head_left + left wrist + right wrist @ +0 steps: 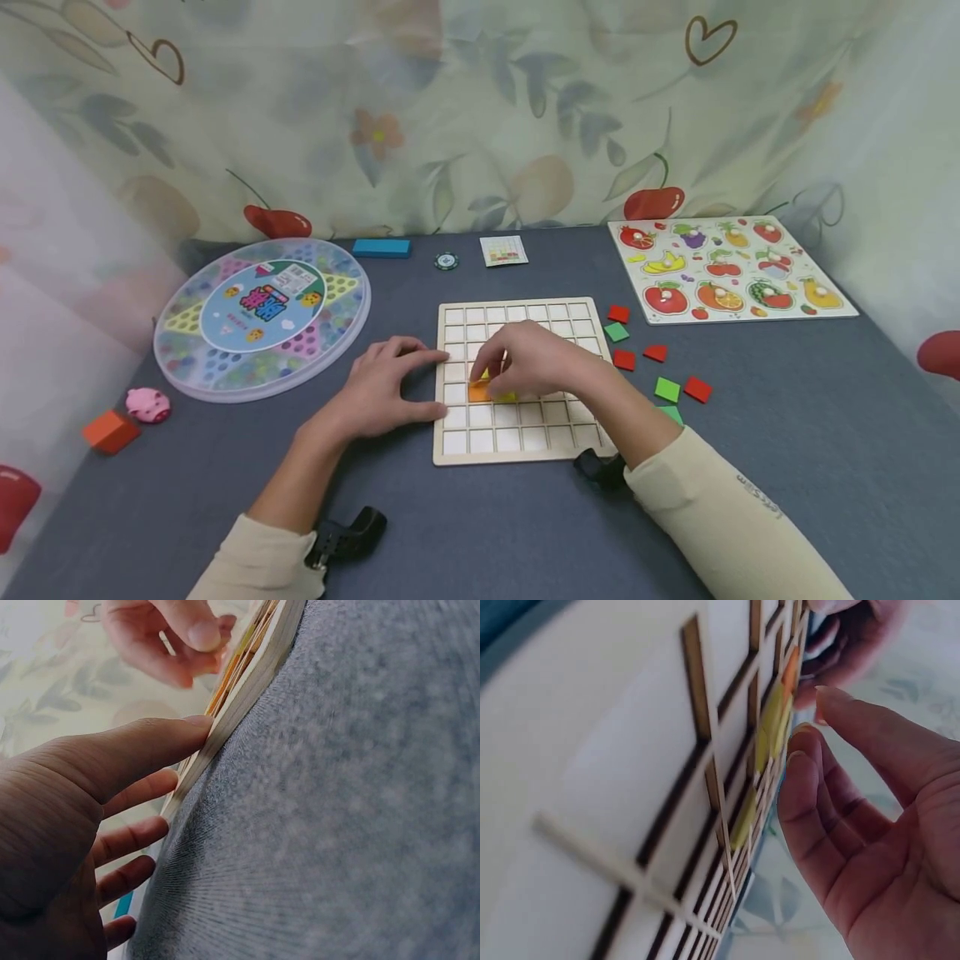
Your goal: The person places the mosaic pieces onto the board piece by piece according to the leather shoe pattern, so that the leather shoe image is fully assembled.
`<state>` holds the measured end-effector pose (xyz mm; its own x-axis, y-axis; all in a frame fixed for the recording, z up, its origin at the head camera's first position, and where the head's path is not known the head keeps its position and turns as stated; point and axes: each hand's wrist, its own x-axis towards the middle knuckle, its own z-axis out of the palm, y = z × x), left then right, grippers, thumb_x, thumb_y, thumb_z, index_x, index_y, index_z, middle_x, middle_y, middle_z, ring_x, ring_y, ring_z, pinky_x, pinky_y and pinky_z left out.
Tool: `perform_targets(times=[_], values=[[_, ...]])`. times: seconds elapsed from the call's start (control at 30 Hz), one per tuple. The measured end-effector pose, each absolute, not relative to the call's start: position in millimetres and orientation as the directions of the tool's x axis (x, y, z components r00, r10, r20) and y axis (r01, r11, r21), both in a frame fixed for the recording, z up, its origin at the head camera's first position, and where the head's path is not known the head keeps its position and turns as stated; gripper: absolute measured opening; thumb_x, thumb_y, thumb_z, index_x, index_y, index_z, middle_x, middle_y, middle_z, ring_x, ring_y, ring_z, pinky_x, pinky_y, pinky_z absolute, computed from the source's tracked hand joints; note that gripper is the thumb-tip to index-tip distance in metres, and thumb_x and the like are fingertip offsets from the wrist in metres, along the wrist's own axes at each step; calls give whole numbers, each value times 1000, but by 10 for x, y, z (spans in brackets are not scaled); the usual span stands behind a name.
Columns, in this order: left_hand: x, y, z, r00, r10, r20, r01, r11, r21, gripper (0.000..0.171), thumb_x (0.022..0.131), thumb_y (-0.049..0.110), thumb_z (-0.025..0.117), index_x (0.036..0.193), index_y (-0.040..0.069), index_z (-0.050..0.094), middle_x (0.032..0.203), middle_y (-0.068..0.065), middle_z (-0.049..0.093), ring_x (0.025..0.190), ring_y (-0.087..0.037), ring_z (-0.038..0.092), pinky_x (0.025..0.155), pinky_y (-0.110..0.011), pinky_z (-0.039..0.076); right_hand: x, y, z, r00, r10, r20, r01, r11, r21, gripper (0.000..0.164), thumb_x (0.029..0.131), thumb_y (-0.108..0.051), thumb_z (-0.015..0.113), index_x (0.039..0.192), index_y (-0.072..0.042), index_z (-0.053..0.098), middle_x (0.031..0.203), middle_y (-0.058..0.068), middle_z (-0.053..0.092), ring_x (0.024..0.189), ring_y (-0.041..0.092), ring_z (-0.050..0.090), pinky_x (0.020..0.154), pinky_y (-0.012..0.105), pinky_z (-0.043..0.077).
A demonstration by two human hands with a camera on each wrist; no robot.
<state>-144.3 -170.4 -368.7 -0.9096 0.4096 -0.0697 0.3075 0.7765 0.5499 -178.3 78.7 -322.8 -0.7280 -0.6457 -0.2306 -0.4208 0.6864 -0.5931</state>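
Note:
A light wooden grid board (517,456) with white cells lies flat on the dark table. Orange (478,392) and yellow (507,397) tiles sit in cells left of its middle. Over them hovers my right hand (528,358), fingertips bent down; in the right wrist view that hand (885,802) shows a small gap between thumb and fingertips, with no piece visible there. Yellow tiles (769,731) lie just beyond those fingertips. My left hand (386,387) rests at the board's left edge, fingers spread; its thumb (169,742) touches the rim.
Several loose red (697,389) and green (667,389) tiles lie right of the board. A fruit picture board (738,271) is at back right. Left are a round game box (262,321), a pink pig (148,405) and an orange block (111,432). Behind lie a blue block (381,248), a chip (446,261) and a card (504,251).

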Motion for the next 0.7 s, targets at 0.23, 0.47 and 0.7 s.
perform_targets(times=[0.23, 0.47, 0.7], values=[[-1443, -1686, -3686, -910, 410, -67, 312, 780, 543, 69, 86, 46, 81, 148, 24, 59, 146, -13, 48, 133, -38, 38, 112, -65, 26, -1711, 1095, -3118, -751, -622, -221, -357, 665, -656, 18, 91, -9, 74, 105, -16, 82, 88, -2, 71, 84, 16, 65, 76, 32, 53], [-1445, -1666, -3692, -906, 421, -51, 329, 774, 540, 69, 86, 45, 81, 148, 23, 59, 146, -15, 48, 133, -39, 39, 110, -66, 27, -1605, 1562, -3087, -793, -562, -235, -278, 678, -681, 16, 92, -10, 74, 106, -15, 82, 93, -1, 73, 86, 17, 64, 77, 35, 53], [-1430, -1685, -3708, -913, 405, -54, 315, 782, 538, 69, 86, 45, 81, 148, 24, 59, 147, -15, 48, 134, -40, 38, 110, -67, 26, -1484, 1992, -3076, -811, -529, -250, -263, 711, -652, 16, 92, -15, 78, 108, -13, 80, 93, -2, 73, 85, 16, 64, 76, 32, 54]])
